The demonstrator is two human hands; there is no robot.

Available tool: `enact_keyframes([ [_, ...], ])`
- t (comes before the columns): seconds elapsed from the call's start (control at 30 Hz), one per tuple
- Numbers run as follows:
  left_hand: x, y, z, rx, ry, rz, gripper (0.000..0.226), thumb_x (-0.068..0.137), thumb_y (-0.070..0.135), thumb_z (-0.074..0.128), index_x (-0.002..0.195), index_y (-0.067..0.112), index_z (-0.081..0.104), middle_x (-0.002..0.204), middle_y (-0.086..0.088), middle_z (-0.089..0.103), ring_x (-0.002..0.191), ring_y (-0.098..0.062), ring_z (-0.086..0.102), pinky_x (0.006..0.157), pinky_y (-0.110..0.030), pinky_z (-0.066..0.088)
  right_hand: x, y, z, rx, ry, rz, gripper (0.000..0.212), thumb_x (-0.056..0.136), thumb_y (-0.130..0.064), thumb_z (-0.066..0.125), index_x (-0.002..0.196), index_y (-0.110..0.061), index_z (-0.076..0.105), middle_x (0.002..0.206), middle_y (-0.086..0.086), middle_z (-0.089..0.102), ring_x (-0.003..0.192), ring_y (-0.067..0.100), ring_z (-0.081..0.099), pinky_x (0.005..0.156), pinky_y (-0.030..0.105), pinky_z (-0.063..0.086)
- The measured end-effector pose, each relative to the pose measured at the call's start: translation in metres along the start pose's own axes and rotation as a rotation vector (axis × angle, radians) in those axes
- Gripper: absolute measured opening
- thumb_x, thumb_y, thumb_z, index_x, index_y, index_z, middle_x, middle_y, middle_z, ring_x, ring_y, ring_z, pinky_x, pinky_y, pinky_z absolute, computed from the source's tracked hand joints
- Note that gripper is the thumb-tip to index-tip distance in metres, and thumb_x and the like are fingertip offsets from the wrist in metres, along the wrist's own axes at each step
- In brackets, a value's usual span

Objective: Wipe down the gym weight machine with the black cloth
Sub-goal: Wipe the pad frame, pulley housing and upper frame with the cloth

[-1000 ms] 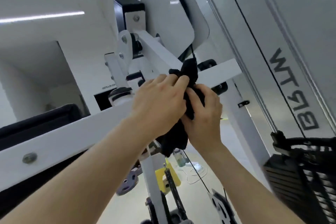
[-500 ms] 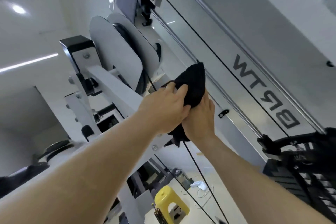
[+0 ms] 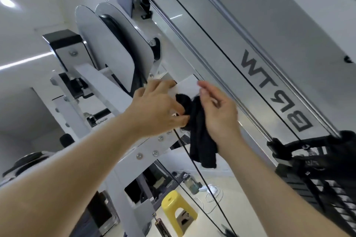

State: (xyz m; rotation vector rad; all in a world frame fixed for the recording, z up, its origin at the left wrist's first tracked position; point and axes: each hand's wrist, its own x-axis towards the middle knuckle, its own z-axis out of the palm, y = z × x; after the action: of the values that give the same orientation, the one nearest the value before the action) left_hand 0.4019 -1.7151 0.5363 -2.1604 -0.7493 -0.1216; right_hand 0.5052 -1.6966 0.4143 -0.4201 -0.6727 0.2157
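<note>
Caught mid-wipe, regathering black cloth (image 3: 202,140): pinched in left hand (image 3: 158,109), right hand (image 3: 219,117) loose-fingered against it. Probably needed next: firmer bunch, then pressed flat onto white frame bar (image 3: 187,86).

Cloth (image 3: 200,136) hangs btwn the hands. Left hand (image 3: 156,109) on its left w/ fingers (image 3: 181,120) on its top end; right hand (image 3: 217,111) on its right, palm against it. Both in front of machine's cross bar (image 3: 187,86). Pulley plates (image 3: 115,54) above-left. Lettered panel (image 3: 269,44) to the right, weight stack (image 3: 317,188) below it. Stool (image 3: 177,211) on floor underneath, bottle (image 3: 192,184) just behind it.
</note>
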Motion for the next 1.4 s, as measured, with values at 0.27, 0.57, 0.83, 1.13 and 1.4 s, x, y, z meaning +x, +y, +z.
enact_keyframes([
  [0.27,-0.005,-0.006,0.003,0.113,-0.047,0.036,0.059,0.069,0.083,0.044,0.112,0.048,0.063,0.16,0.004,0.004,0.144,-0.016,-0.006,0.115,-0.05,0.011,0.016,0.002,0.03,0.308,0.414,0.411,0.044,0.086,-0.049,0.067,0.094,-0.009,0.053,0.091,0.005,0.061,0.08,0.019,0.062,0.066,0.026,0.052],
  [0.57,0.0,-0.018,-0.012,-0.36,0.022,-0.037,0.044,0.086,0.053,0.056,0.129,0.058,0.046,0.148,0.015,0.042,0.134,-0.014,0.042,0.108,-0.035,0.033,0.0,0.02,0.011,0.266,0.278,0.176,0.037,0.096,-0.012,0.059,0.125,-0.034,0.056,0.12,-0.008,0.061,0.11,0.01,0.059,0.099,0.042,0.051],
  [0.83,0.024,-0.012,0.0,-0.144,0.093,-0.113,0.045,0.104,0.028,0.028,0.148,0.037,0.034,0.132,0.0,0.059,0.12,-0.025,0.051,0.091,-0.03,0.036,-0.033,0.017,0.062,0.492,0.198,0.162,0.049,0.105,-0.021,0.04,0.149,-0.04,0.031,0.132,-0.023,0.054,0.118,-0.01,0.051,0.102,0.016,0.042],
  [1.13,0.028,-0.02,0.004,-0.172,0.133,-0.115,0.047,0.104,0.024,0.027,0.145,0.045,0.036,0.138,0.0,0.055,0.112,-0.028,0.056,0.091,-0.03,0.038,0.009,0.041,0.039,0.18,0.378,0.092,0.05,0.095,0.002,0.049,0.135,-0.027,0.056,0.129,-0.015,0.061,0.121,0.001,0.054,0.108,0.029,0.043],
  [1.4,0.027,-0.017,0.007,-0.21,0.237,-0.148,0.04,0.099,0.023,0.041,0.134,0.039,0.053,0.12,0.005,0.066,0.107,-0.02,0.06,0.095,-0.033,0.048,-0.102,0.026,0.099,0.366,0.237,0.118,0.054,0.092,0.004,0.057,0.131,-0.034,0.058,0.103,-0.032,0.068,0.101,-0.008,0.062,0.079,0.009,0.05],
])
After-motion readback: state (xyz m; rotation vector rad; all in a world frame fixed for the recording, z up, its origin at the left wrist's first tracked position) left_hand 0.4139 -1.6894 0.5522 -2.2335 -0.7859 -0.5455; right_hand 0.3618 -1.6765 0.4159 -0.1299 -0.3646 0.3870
